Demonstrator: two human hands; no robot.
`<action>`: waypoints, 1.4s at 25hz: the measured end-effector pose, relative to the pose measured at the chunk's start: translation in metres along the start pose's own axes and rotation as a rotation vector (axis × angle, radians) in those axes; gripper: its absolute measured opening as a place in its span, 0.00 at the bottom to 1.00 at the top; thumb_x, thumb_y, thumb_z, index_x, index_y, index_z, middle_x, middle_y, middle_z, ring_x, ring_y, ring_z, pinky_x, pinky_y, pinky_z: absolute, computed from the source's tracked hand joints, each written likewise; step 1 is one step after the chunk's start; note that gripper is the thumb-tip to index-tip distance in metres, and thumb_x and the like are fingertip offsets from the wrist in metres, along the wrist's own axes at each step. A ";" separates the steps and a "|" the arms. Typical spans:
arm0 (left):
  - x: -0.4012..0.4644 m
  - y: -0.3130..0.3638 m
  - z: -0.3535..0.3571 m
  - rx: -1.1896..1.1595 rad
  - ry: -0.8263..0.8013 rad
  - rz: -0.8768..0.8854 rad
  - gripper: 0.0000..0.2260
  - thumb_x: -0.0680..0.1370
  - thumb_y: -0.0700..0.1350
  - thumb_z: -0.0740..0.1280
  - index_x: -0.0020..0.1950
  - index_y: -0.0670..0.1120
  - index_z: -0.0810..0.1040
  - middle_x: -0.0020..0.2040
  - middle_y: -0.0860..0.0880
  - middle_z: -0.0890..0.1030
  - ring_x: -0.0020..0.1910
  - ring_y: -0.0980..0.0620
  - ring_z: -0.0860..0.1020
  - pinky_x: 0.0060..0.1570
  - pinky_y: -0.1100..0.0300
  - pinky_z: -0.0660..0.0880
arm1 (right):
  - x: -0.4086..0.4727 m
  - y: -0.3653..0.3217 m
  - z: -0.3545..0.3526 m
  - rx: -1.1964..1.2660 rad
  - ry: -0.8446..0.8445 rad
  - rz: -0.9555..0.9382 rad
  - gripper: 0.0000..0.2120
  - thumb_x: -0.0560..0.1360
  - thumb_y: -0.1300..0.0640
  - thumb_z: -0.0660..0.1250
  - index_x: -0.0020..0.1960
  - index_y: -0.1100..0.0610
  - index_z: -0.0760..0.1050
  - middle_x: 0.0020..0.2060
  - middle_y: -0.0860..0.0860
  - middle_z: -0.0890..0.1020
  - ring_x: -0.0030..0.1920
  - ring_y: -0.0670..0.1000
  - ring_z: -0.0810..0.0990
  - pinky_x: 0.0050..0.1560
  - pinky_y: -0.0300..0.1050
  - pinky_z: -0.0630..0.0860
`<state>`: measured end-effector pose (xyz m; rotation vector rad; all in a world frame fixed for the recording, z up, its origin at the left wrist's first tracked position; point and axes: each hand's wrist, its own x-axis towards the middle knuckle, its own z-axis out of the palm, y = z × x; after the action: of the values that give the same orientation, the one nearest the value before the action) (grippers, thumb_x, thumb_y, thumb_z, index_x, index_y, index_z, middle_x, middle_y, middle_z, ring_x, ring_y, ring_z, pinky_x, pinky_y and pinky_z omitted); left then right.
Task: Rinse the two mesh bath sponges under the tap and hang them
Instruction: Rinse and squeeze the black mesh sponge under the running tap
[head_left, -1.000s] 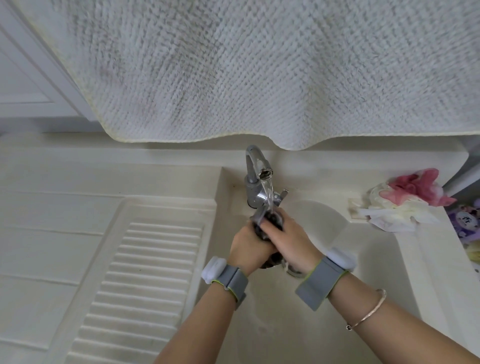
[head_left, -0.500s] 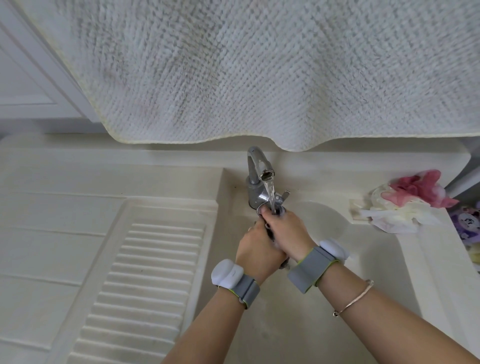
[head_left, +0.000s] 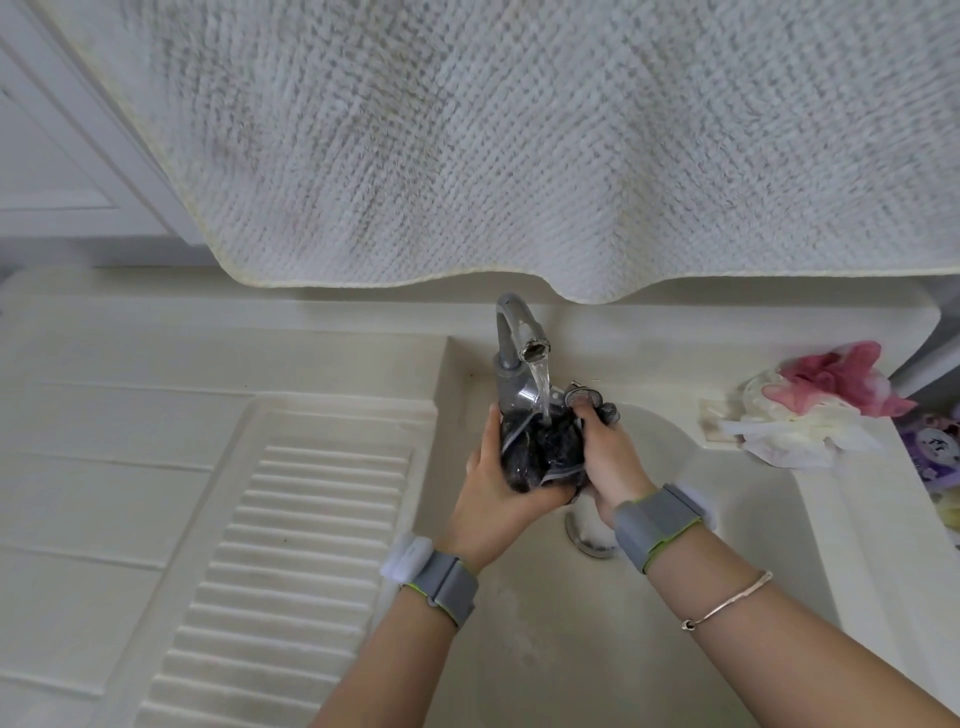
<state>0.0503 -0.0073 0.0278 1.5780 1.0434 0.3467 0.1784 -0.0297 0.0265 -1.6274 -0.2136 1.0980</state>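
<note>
Head view: both hands' grip cups the dark sponge (head_left: 543, 452) between left hand (head_left: 498, 493) and right hand (head_left: 610, 460) — tap stream (head_left: 543, 387) lands straight above.

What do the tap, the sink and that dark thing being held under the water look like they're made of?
Tap: probably metal, with a dull grey brushed finish.
Sink: smooth cream material, perhaps stone composite or ceramic; matte, moulded in one piece.
Dark sponge: seemingly bunched plastic mesh, glistening wet between the left hand and right hand.
</note>
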 end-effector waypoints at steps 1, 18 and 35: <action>0.000 -0.002 0.000 -0.112 -0.055 0.007 0.46 0.61 0.54 0.76 0.74 0.62 0.56 0.64 0.57 0.75 0.62 0.60 0.74 0.61 0.59 0.73 | -0.002 -0.002 0.001 0.021 -0.019 0.022 0.14 0.79 0.48 0.60 0.47 0.56 0.78 0.51 0.59 0.83 0.53 0.59 0.81 0.59 0.58 0.76; 0.017 0.022 0.026 0.364 0.137 0.112 0.12 0.82 0.38 0.58 0.64 0.39 0.72 0.58 0.43 0.76 0.55 0.48 0.75 0.48 0.65 0.69 | -0.024 0.000 -0.008 -0.440 -0.331 -0.342 0.25 0.66 0.37 0.71 0.59 0.45 0.72 0.53 0.48 0.80 0.55 0.46 0.79 0.55 0.42 0.75; 0.009 0.021 0.022 0.275 0.134 0.098 0.28 0.71 0.46 0.72 0.68 0.50 0.67 0.54 0.53 0.69 0.59 0.49 0.74 0.55 0.63 0.70 | -0.008 -0.007 0.002 -0.411 -0.016 -0.214 0.17 0.81 0.49 0.54 0.47 0.58 0.77 0.42 0.58 0.81 0.48 0.59 0.78 0.47 0.45 0.71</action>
<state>0.0799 -0.0133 0.0373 1.8778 1.1562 0.3924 0.1748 -0.0307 0.0370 -1.9049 -0.6438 0.9426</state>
